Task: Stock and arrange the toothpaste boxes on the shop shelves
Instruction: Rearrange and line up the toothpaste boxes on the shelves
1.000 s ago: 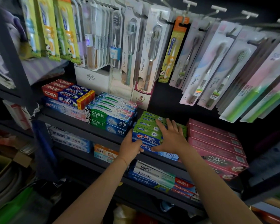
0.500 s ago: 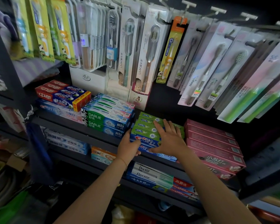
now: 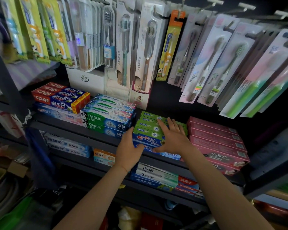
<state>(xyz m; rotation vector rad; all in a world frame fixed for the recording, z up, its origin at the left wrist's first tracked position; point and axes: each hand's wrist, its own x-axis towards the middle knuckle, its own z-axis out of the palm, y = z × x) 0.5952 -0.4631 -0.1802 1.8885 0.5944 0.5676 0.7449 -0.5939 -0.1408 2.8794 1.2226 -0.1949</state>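
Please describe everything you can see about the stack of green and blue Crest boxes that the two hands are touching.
The Crest stack is several long cardboard boxes lying flat, green on top, blue in front, on the upper dark shelf between the Darlie boxes and the pink boxes. The left hand holds its left end; the right hand lies flat on top, thumb on the front.

Two bare forearms in view, both coming in from the bottom edge. No sleeve, cuff, watch, band or glove on either one; bare from frame edge to fingertips. Left hand [image 3: 127, 152]: no ring visible, thumb seen, the other fingers are out of sight from this angle. Right hand [image 3: 174, 139]: four slim fingers plus thumb visible, no rings, nails short and plain as far as the blur allows. Dim light, no marks can be made out.
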